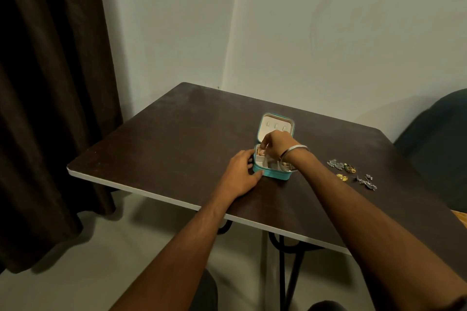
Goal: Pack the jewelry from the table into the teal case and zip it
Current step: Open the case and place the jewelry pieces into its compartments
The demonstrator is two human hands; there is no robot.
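Observation:
The small teal case (pixel 274 175) stands open on the dark table (pixel 164 149), its cream-lined lid (pixel 275 126) upright behind it. My left hand (pixel 242 171) rests flat against the case's left side, fingers touching its wall. My right hand (pixel 275 142), with a silver bangle on the wrist, hovers over the back-left compartment, fingertips pinched down on a rose-gold piece (pixel 337 151) there. Another gold piece (pixel 285 164) lies in the right compartment. Loose jewelry lies to the right: silver pieces (pixel 334 163), a green-gold piece (pixel 349 168), small yellow pieces (pixel 342 177) and more silver pieces (pixel 366 182).
The table's white front edge (pixel 151 193) runs diagonally toward me. A dark curtain (pixel 50 83) hangs at the left. A dark chair back (pixel 439 139) stands beyond the table's right end. Pale walls meet in a corner behind the table.

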